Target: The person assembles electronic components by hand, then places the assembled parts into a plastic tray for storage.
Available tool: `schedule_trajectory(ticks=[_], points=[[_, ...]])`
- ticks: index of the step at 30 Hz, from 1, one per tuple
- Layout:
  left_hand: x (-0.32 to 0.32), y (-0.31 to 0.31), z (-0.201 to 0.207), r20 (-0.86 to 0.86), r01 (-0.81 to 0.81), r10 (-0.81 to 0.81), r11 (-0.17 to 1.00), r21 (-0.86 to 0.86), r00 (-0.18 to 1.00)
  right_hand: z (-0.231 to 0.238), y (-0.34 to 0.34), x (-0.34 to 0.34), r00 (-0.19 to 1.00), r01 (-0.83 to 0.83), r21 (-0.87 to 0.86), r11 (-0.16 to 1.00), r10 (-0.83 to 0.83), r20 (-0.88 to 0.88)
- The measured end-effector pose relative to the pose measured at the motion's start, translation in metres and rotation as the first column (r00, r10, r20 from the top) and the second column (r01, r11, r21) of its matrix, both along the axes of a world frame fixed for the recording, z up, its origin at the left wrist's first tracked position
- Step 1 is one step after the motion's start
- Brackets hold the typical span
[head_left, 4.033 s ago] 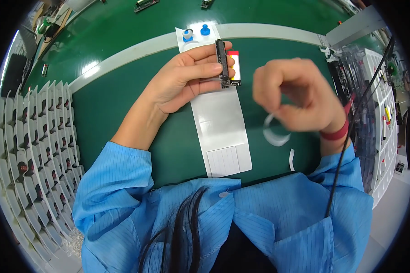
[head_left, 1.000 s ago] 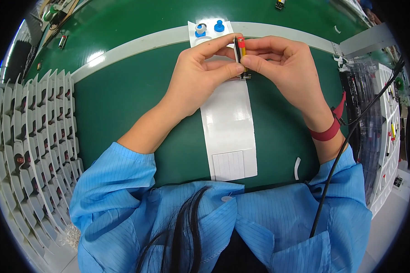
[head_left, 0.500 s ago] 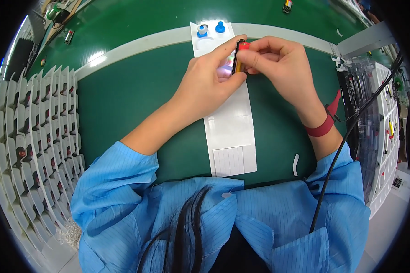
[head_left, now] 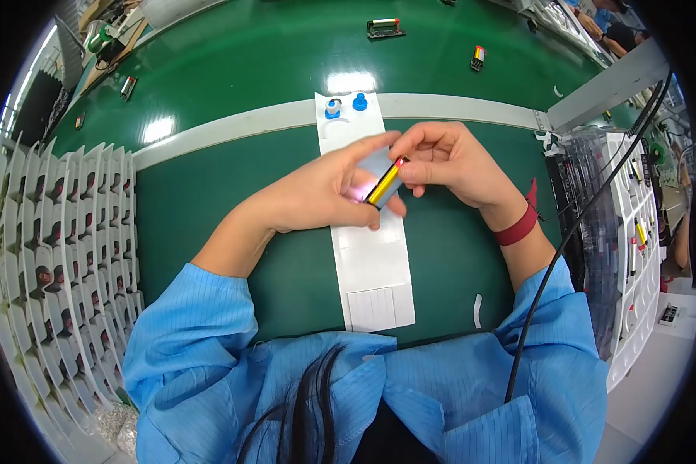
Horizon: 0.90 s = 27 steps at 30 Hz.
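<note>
Above the long white sheet [head_left: 373, 267] on the green bench [head_left: 232, 69], the left hand [head_left: 325, 193] and the right hand [head_left: 448, 158] meet on one small flat battery pack [head_left: 385, 182] (grey face, yellow and red edge), the left fingers closed under and around it and the right fingertips pinched on its upper end at 1 o'clock. Two blue caps [head_left: 346, 105] stand on the sheet's far end at 12 o'clock from the pack, well apart from both hands. White slotted trays [head_left: 62, 255] line the bench at 9 o'clock, and a white rack [head_left: 626, 232] stands at 3 o'clock.
</note>
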State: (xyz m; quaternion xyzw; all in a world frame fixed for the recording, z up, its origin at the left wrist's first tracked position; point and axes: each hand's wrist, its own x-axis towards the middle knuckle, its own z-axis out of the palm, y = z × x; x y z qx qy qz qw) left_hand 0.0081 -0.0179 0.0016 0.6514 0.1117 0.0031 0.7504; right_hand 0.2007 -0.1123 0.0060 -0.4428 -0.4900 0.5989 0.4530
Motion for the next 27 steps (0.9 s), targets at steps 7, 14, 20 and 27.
schedule_trajectory(ticks=[7, 14, 20, 27], points=[[0.057, 0.062, 0.013, 0.423, -0.577, 0.441, 0.311, 0.755, 0.791, -0.021, 0.059, 0.080, 0.567, 0.681, 0.371, 0.631, -0.775, 0.278], [0.168, 0.132, -0.035, 0.286, -0.340, 0.700, -0.067, 0.938, 0.654, -0.047, 0.084, 0.127, 0.211, 0.646, 0.456, 0.613, -0.716, 0.665], [0.180, 0.138, -0.023, 0.331, -0.405, 0.528, 0.026, 0.914, 0.782, -0.048, 0.087, 0.133, -0.037, 0.219, 0.901, 0.375, -0.919, 0.392], [0.081, 0.061, 0.015, 0.551, -0.650, 0.362, 0.267, 0.711, 0.752, -0.005, 0.075, 0.057, 0.875, 0.379, 0.228, 0.897, -0.428, 0.227]])
